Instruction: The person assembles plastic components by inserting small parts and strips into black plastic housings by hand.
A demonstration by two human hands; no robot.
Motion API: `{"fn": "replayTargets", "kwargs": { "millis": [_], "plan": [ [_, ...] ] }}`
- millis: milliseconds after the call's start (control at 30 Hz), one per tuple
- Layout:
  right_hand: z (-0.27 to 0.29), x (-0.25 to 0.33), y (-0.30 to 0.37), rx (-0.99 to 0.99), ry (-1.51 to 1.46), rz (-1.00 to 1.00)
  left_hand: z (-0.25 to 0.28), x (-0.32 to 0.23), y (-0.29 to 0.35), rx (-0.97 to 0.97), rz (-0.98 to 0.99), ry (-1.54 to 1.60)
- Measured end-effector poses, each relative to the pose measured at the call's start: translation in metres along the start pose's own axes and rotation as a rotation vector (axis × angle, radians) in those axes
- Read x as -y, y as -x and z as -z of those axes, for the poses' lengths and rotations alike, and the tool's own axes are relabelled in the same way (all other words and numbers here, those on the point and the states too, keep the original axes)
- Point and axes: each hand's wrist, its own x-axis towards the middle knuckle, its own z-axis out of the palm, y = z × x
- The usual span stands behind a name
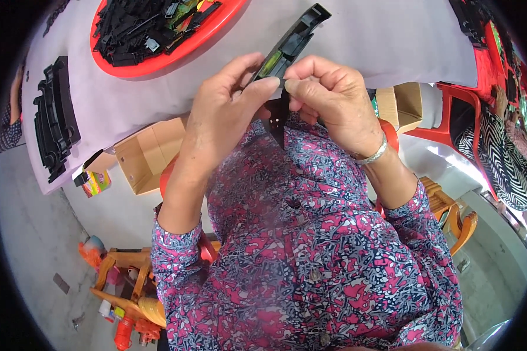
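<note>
A long, curved black plastic part (295,38) with a yellow-green patch on its inner side slants up and away over the table's near edge. My left hand (216,105) grips its lower end, with the thumb along the near side and fingers behind. At that same end my right hand (342,105) has thumb and forefinger pinched together; whatever lies between them is too small or hidden to make out. A bracelet (373,153) circles my right wrist. Beyond my left hand, a red tray (137,71) holds a heap of small black plastic pieces (132,35).
Several similar long black parts (55,117) lie on the cloth-covered table (386,35) at the left. Open cardboard boxes (140,161) stand below the table edge on both sides. A red plastic chair (451,111) and a person in striped clothing (503,158) are at the right.
</note>
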Motion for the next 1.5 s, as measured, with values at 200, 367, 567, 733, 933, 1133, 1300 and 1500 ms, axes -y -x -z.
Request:
{"fn": "replayTargets", "kwargs": {
  "millis": [200,367,567,733,933,1133,1300,1500],
  "plan": [
    [-0.002,-0.006,0.001,-0.069,-0.051,-0.007,-0.003,0.001,-0.001,-0.055,-0.014,-0.056],
    [-0.003,-0.016,0.002,-0.14,-0.141,0.035,-0.004,0.003,-0.002,-0.046,-0.042,-0.099],
    [-0.004,-0.019,0.011,-0.196,-0.173,0.022,-0.005,0.01,-0.003,-0.057,-0.086,-0.079],
    [-0.005,-0.016,0.014,-0.253,-0.184,-0.006,-0.007,0.01,-0.003,-0.078,-0.107,-0.071],
    [-0.006,-0.017,0.014,-0.287,-0.157,0.028,-0.006,0.01,-0.003,-0.082,-0.096,-0.095],
    [0.001,-0.015,0.01,-0.319,-0.046,0.169,-0.002,0.009,-0.002,-0.039,-0.093,-0.074],
    [0.018,0.003,-0.001,-0.281,0.256,0.321,0.007,-0.002,-0.003,0.147,0.069,-0.003],
    [0.024,0.016,-0.018,-0.184,0.179,0.22,0.016,-0.001,-0.008,0.177,0.108,-0.035]
  ]
}}
